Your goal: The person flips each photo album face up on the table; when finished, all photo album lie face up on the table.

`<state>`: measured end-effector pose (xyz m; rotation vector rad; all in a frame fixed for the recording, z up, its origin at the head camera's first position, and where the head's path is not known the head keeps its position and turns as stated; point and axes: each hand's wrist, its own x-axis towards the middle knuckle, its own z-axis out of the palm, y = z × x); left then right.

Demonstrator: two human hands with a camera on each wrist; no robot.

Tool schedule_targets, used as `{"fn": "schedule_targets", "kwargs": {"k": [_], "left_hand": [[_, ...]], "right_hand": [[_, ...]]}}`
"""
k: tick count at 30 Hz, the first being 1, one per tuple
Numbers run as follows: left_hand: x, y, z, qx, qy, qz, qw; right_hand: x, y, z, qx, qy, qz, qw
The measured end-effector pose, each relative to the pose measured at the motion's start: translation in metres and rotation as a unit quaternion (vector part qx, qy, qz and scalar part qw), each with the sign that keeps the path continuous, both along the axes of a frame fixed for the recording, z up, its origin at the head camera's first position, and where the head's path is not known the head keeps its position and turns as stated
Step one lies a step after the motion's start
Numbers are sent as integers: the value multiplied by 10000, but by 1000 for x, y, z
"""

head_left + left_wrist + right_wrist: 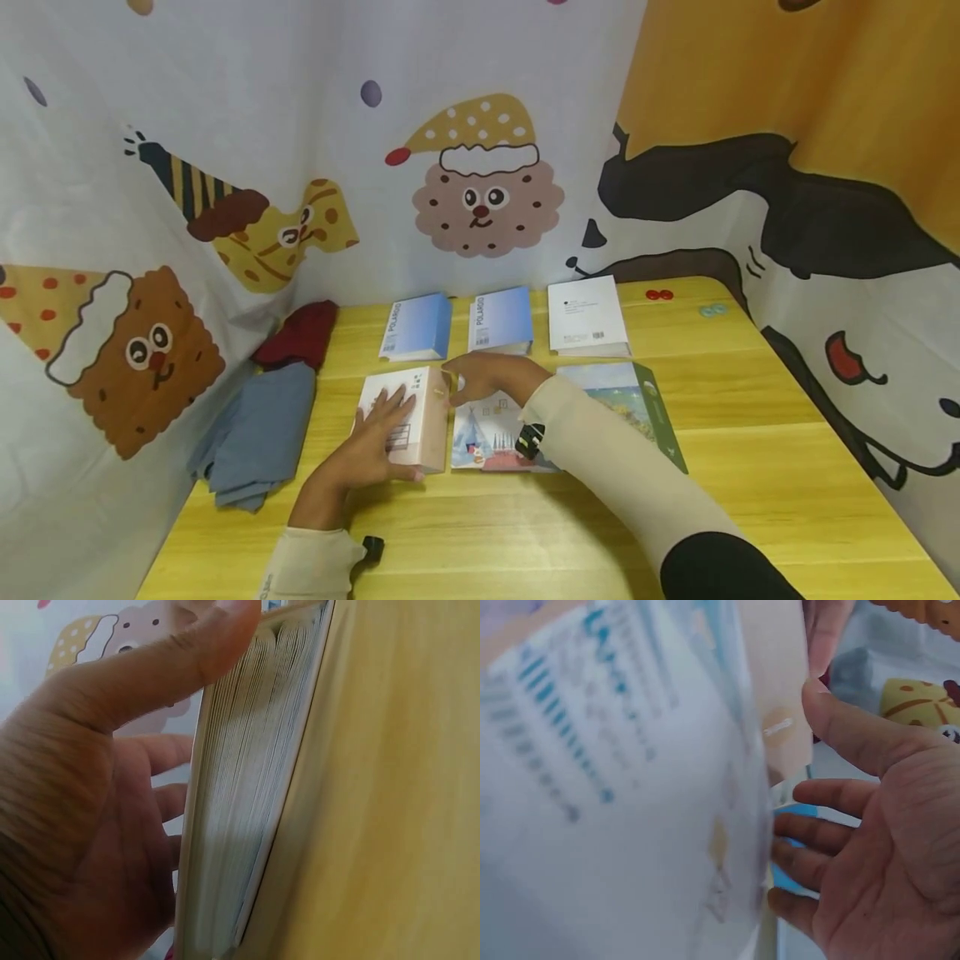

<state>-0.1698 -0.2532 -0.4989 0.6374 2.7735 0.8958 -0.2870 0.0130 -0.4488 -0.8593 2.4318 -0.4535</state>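
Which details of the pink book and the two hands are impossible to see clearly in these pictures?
- Head view: the left hand covers part of the pink book cover; its print is too small to read.
- Head view: the right hand fingertips are hidden behind the book's far corner.
- Right wrist view: the cover is blurred, text unreadable.
- Left wrist view: only the page edges show; the frame cuts off the rest.

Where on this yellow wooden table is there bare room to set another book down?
Bare yellow wooden table lies right of the green-spined book, and along the near edge before both hands. The middle is crowded: three upright books behind, pink album, folded cloths left.
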Motion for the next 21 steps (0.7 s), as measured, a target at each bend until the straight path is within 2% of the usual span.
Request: {"fn": "schedule_targets", "kwargs": {"k": [5,11,21], "left_hand": [[2,1,1,-119,-22,78,9999],[2,1,1,-84,133,-55,9999],[1,2,-2,-128,320,1,9994]], "right_hand": [[0,-1,-8,-154,-17,-30,9999],[-1,-1,-15,-271,-10,-138,9995],[-1,-5,-15,-235,8,-216,9995]]}}
